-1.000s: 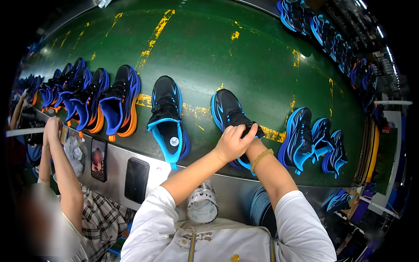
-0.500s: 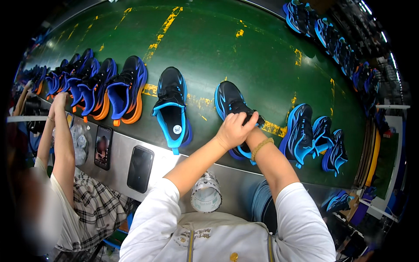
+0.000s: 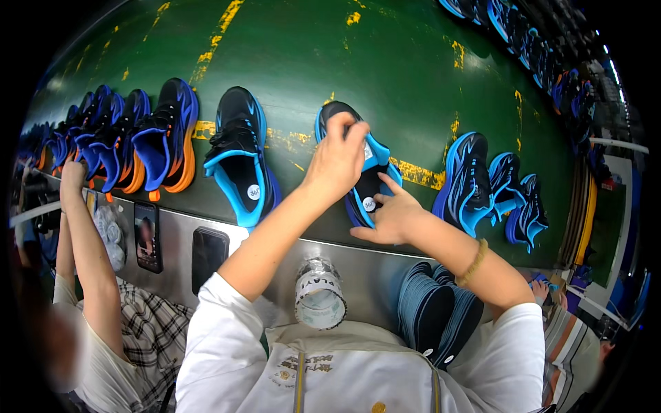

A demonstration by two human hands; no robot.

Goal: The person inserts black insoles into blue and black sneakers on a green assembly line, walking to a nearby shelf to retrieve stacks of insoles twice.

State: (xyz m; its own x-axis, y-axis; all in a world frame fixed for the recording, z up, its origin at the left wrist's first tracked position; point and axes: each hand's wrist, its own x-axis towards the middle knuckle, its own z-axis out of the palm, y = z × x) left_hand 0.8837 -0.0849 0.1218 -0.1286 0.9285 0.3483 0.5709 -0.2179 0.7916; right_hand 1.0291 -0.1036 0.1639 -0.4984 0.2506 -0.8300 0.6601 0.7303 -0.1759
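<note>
A black and blue sneaker (image 3: 337, 110) lies on the green table before me, its toe pointing away. My left hand (image 3: 334, 162) is closed at the sneaker's tongue, fingers curled; a white label and light blue lining show beside them. My right hand (image 3: 396, 215) grips the heel collar, with fingertips reaching into the opening and the thumb at the near side. Inside, a round white sticker (image 3: 369, 204) shows on the insole. Apart from my hands, a matching sneaker (image 3: 239, 131) stands to the left, and several more black and blue sneakers (image 3: 468, 179) stand to the right.
Orange-soled sneakers (image 3: 167, 131) line the table's left, near a co-worker's arm (image 3: 93, 234). Two phones (image 3: 147, 237) lie on the metal edge (image 3: 268, 303). A tape roll (image 3: 321, 296) and stacked black insoles (image 3: 430, 306) are close to my body. More sneakers stand far right.
My right hand has come out from under my left and moved to the heel collar. My left hand stays at the tongue. The view has shifted, showing the insoles and another person at lower right.
</note>
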